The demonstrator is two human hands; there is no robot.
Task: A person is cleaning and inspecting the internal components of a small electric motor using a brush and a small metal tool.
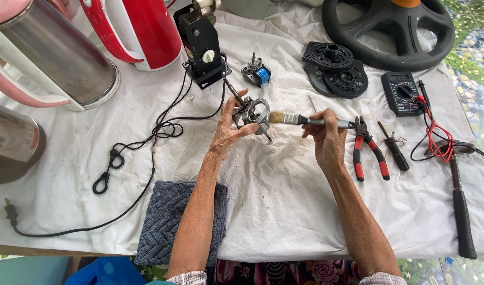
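Note:
My left hand (227, 131) grips a small grey metal motor frame (252, 113) with a shaft sticking out, held above the white cloth. My right hand (326, 138) holds a paintbrush (310, 121) by its grey handle, level, with the pale bristles touching the right side of the motor frame.
A white cloth (284, 211) covers the table. Red-handled pliers (369, 150), a screwdriver (394, 148), a multimeter (403, 92) with leads and a hammer (461, 206) lie right. Kettles (52, 53), a black switch box (202, 45) with cord, a small motor (255, 73), a grey towel (171, 221).

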